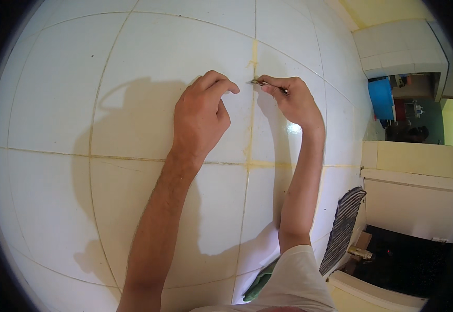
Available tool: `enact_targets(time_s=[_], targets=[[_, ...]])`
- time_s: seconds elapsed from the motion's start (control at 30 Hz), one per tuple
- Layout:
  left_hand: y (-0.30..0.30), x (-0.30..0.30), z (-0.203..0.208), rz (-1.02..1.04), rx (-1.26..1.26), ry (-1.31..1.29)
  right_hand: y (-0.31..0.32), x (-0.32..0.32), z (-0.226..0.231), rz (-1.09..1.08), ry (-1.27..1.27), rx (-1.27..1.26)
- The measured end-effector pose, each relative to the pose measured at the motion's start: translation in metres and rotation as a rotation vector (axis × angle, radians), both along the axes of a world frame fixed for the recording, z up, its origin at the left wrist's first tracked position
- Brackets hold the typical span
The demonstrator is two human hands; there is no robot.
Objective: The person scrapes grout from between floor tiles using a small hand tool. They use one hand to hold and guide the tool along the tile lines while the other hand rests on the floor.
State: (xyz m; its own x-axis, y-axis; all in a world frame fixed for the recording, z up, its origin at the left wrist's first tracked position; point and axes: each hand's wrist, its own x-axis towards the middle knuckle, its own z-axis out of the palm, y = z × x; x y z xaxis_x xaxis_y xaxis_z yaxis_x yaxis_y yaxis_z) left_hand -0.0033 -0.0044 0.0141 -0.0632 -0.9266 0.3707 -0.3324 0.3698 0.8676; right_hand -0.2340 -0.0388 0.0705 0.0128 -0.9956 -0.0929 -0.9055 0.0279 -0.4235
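Observation:
My right hand (pixel 293 101) pinches a small, slim metal tool (pixel 257 82). Its shiny tip meets the grout line between white floor tiles (pixel 148 57); the fingers hide much of the rest, so its exact kind is unclear. Yellowish grout (pixel 252 127) runs along this seam, with a smear of it just beyond the tip. To the left of the seam, my left hand (pixel 201 106) is loosely curled with a gap between thumb and forefinger, and nothing shows in it.
A dark striped mat (pixel 343 226) lies at the right, by a doorway with a brass-coloured knob (pixel 360 253). Green cloth (pixel 260 283) shows beside my white sleeve (pixel 299 275). Farther right, a blue container (pixel 381 99) stands in an opening under a tiled counter (pixel 400 47).

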Motion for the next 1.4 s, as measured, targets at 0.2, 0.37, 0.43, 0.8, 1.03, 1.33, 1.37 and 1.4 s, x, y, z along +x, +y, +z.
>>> enact_targets(time_s=[0.2, 0.37, 0.43, 0.8, 1.03, 1.33, 1.37, 1.4], targets=[[-0.001, -0.002, 0.003, -0.002, 0.002, 0.002, 0.0, 0.02, 0.012, -0.081, 0.016, -0.011], [0.0, 0.002, -0.001, 0.0, 0.001, 0.006, 0.003, 0.012, 0.006, -0.054, 0.012, 0.062], [0.0, -0.002, 0.0, -0.006, 0.006, 0.012, 0.002, 0.026, 0.004, -0.113, 0.099, -0.065], [0.0, -0.002, 0.001, -0.007, -0.005, 0.011, -0.004, 0.021, -0.006, -0.143, 0.016, -0.111], [-0.002, -0.003, -0.002, 0.019, -0.028, 0.018, -0.005, 0.009, -0.005, -0.244, -0.298, 0.011], [-0.001, -0.002, 0.001, -0.001, -0.013, 0.003, -0.006, 0.008, -0.004, -0.265, -0.348, 0.044], [-0.001, -0.002, 0.002, -0.002, -0.009, 0.006, -0.006, 0.008, -0.005, -0.258, -0.341, 0.012], [0.0, -0.001, 0.002, 0.0, -0.004, 0.002, -0.006, 0.008, -0.004, -0.235, -0.332, 0.022]])
